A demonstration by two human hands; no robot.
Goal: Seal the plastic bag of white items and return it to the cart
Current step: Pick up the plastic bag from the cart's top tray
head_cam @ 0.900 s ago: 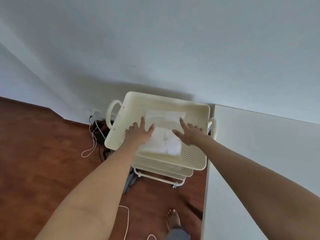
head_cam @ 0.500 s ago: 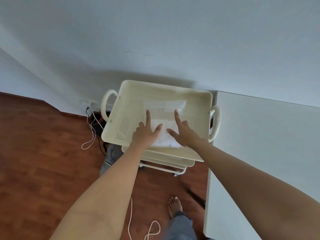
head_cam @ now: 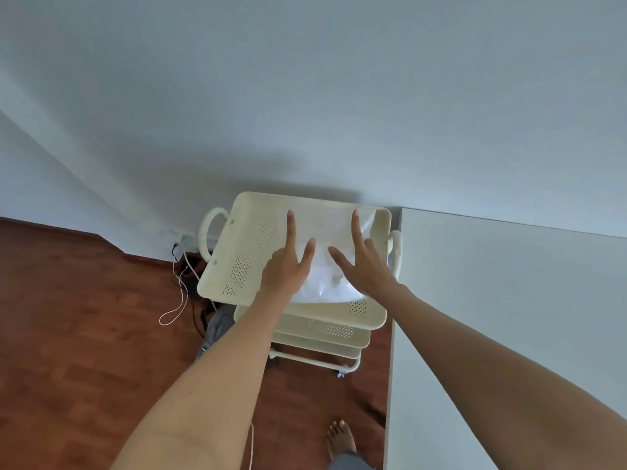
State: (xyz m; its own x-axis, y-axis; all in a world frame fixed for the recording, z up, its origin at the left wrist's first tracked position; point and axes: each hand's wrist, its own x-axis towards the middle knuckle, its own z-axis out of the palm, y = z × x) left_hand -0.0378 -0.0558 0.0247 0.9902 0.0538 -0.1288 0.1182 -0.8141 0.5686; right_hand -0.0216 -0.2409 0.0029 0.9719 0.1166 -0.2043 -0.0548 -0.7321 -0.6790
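A clear plastic bag of white items (head_cam: 322,232) lies flat in the top tray of the cream cart (head_cam: 252,212). My left hand (head_cam: 288,266) rests on the bag's left half, index finger stretched toward its far edge. My right hand (head_cam: 361,262) presses on the right half the same way, index finger extended. Both hands lie flat with fingers spread and grip nothing. The bag's far edge reaches the tray's back right corner. Whether the bag's strip is closed is hidden from me.
The cart has lower perforated shelves (head_cam: 325,334) and looped side handles (head_cam: 208,232), standing against a white wall. A white table (head_cam: 492,317) adjoins it on the right. White cables (head_cam: 178,293) trail over the wooden floor at left. A bare foot (head_cam: 341,439) is below.
The index fingers of both hands have slid apart along the bag's far edge, the left one leftward and the right one rightward. The view has shifted slightly.
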